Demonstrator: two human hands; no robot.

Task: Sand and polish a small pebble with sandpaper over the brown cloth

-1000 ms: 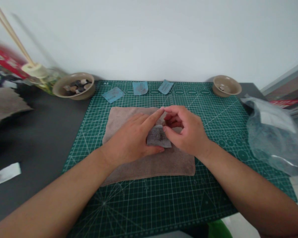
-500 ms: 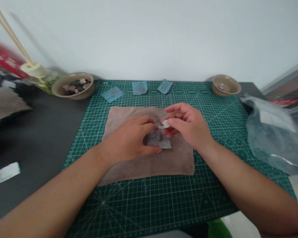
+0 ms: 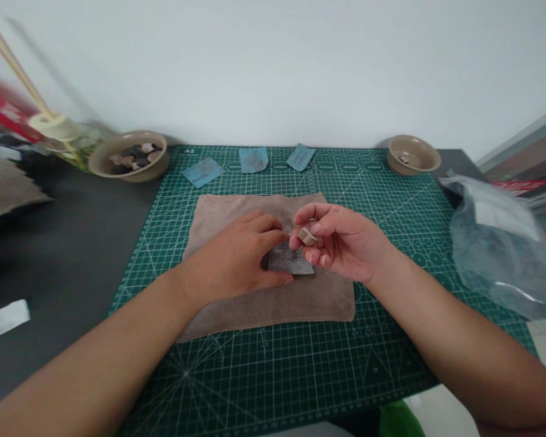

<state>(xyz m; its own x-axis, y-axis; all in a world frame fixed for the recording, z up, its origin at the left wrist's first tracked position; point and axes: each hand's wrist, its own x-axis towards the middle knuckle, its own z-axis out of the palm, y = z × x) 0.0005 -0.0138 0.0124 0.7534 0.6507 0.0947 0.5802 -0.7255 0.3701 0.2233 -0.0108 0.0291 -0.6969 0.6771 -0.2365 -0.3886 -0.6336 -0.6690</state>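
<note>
My right hand (image 3: 334, 240) pinches a small pale stone (image 3: 307, 237) between thumb and fingers, with a tan face showing. It is held just above the right part of a small grey piece of sandpaper (image 3: 291, 261). My left hand (image 3: 243, 255) rests at the left of the sandpaper, thumb at its near edge and fingers at its far edge, spread apart. Part of the sheet is hidden under that hand. Beneath both lies a brown cloth (image 3: 273, 306) on a green cutting mat (image 3: 300, 364).
Several dark and tan stones fill a bowl (image 3: 159, 167) at the back left; another bowl (image 3: 430, 161) at the back right holds a small piece. Blue sheets (image 3: 253, 160) lie along the mat's far edge. A reed diffuser (image 3: 54, 126) stands left, a clear plastic bag (image 3: 486, 249) right.
My right hand has turned over and dropped slightly nearer to me, so the stone shows its tan face instead of the whitish one. My left hand stays on the sandpaper.
</note>
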